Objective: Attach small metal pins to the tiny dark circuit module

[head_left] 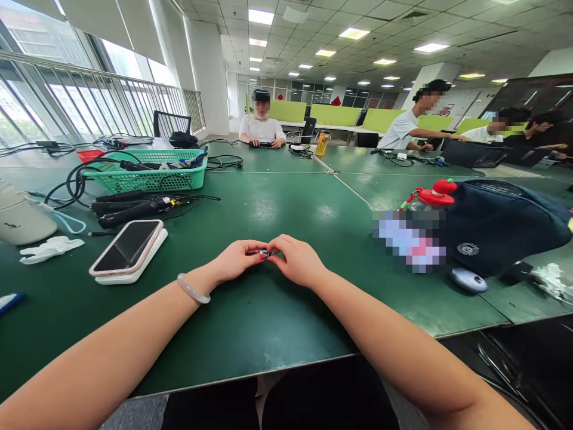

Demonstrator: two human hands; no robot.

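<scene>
Desk in green, two bare arms across it. Where are the hands?

Near the front edge, about the middle. The left hand and the right hand come together, fingertips nearly meeting, and both pinch a small shiny piece.

Can you make out what it is?

No, it is too small and the fingers cover part of it. It looks silvery and dark. I cannot tell whether it touches the desk below.

Anything on the left wrist?

A pale bracelet.

And what lies on that side?

A phone with a pink edge, resting on a white slab. Beyond it are some black sticks, then a green basket with cables and tools inside.

On the right?

A dark blue bag, with a red-lidded bottle just beside it and a pale mouse in front.

Who is opposite?

A person in a white top, seated at the far side, hands on a dark object. An orange bottle stands upright off to one side.
</scene>
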